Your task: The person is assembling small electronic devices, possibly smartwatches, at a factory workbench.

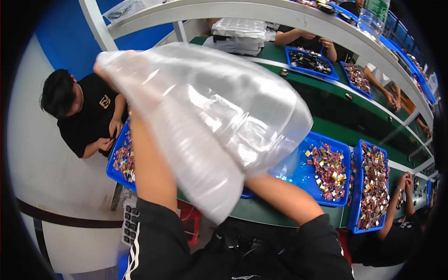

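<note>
A large translucent plastic bag (200, 98), smeared by motion, spreads in front of me and covers much of the bench. Box-like shapes show through its middle; I cannot make out whether they are moulded trays. My left hand (103, 73) is closed on the bag's upper left corner, partly veiled by the plastic. From the lower right my right forearm (284, 196) reaches under the bag, which hides that hand and its fingers. Just right of the bag lies a blue tray (346, 175) with small reddish and yellow-white wrapped parts (328, 170) in it.
Another blue tray (357, 205) of such parts stands further right. At left, a co-worker (84, 112) handles something small beside a blue tray (116, 173). A white frame rail (224, 11) crosses overhead. Beyond runs a green belt (326, 100), with stacked clear plastic trays (238, 35) behind.
</note>
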Demonstrator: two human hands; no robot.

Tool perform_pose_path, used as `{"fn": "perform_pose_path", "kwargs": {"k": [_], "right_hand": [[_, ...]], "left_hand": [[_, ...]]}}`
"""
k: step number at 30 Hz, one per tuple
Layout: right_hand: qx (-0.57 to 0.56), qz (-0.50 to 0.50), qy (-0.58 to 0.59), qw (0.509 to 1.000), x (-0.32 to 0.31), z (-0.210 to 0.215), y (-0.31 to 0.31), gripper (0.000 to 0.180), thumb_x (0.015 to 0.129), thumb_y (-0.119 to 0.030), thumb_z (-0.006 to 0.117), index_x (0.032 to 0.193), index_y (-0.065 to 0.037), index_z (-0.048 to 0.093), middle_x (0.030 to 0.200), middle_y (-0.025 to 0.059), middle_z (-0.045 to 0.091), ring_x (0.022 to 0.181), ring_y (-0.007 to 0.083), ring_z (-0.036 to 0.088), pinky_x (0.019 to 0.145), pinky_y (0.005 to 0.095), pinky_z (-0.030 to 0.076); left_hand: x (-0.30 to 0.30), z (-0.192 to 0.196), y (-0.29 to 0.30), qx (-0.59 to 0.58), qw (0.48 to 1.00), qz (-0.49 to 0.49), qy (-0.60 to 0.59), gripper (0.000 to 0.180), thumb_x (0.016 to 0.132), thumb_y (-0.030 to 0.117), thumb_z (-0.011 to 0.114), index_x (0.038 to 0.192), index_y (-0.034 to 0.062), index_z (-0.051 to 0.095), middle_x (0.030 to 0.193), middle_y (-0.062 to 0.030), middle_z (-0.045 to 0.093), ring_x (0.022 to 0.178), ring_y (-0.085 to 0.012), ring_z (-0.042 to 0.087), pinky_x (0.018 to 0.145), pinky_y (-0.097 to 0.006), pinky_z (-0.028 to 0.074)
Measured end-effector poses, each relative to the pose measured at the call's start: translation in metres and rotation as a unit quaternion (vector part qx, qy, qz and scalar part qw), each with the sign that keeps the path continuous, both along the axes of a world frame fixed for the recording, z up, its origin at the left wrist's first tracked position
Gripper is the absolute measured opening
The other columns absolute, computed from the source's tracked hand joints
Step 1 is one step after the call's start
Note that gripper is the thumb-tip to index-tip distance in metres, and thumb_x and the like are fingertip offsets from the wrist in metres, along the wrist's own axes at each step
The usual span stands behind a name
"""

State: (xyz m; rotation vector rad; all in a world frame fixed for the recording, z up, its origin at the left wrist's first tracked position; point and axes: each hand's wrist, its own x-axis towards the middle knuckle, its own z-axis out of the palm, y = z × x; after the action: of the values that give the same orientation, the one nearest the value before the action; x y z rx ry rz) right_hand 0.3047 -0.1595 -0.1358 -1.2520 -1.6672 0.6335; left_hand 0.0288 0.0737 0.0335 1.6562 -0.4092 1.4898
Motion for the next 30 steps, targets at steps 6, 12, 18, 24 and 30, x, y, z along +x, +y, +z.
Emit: {"fn": "perform_pose_path", "kwargs": {"k": [6,12,18,24,30], "right_hand": [[0.057,-0.018,-0.186,0.981,0.022,0.039,0.006,0.034,0.086,-0.026,0.068,0.106,0.001,0.061,0.099,0.0206,0.064,0.093,0.0377,0.062,0.083,0.0429,0.049],[0.052,0.059,-0.331,0.940,0.016,0.051,-0.010,0.045,0.085,-0.021,0.069,0.125,-0.004,0.059,0.133,0.0241,0.051,0.126,0.0406,0.046,0.106,0.0465,0.037],[0.126,0.095,-0.242,0.957,0.070,0.073,-0.042,0.036,0.101,-0.008,0.045,0.134,0.003,0.048,0.138,0.0150,0.049,0.130,0.0265,0.045,0.111,0.0367,0.030],[0.103,0.138,-0.272,0.947,0.055,0.066,-0.084,0.037,0.101,-0.009,0.043,0.136,0.003,0.046,0.141,0.0159,0.046,0.134,0.0286,0.042,0.112,0.0375,0.028],[0.026,-0.049,-0.292,0.955,0.022,0.096,-0.164,0.040,0.084,-0.003,0.058,0.123,-0.001,0.059,0.132,0.0162,0.055,0.125,0.0310,0.051,0.107,0.0386,0.036]], "left_hand": [[-0.115,0.022,-0.178,-0.157,0.986,-0.059,0.013,0.051,0.094,0.053,0.029,0.058,0.0183,0.039,0.070,0.0013,0.042,0.075,-0.0186,0.041,0.093,-0.040,0.035],[-0.258,-0.063,-0.507,-0.196,0.775,0.503,-0.329,0.040,0.086,0.045,0.043,0.059,0.0193,0.030,0.067,0.0006,0.038,0.077,-0.0196,0.041,0.091,-0.038,0.034],[-0.340,-0.202,-0.747,-0.164,0.459,0.728,-0.482,0.033,0.082,0.042,0.043,0.062,0.0156,0.036,0.070,-0.0019,0.041,0.077,-0.0200,0.043,0.082,-0.037,0.039],[-0.385,-0.255,-0.879,-0.303,0.070,0.866,-0.391,0.029,0.088,0.035,0.044,0.076,0.0099,0.051,0.084,-0.0062,0.055,0.091,-0.0231,0.053,0.088,-0.042,0.043],[-0.308,-0.188,-0.755,-0.425,-0.111,0.518,0.734,0.030,0.087,0.023,0.055,0.108,0.0060,0.066,0.106,-0.0140,0.067,0.101,-0.0289,0.065,0.094,-0.050,0.045]]}}
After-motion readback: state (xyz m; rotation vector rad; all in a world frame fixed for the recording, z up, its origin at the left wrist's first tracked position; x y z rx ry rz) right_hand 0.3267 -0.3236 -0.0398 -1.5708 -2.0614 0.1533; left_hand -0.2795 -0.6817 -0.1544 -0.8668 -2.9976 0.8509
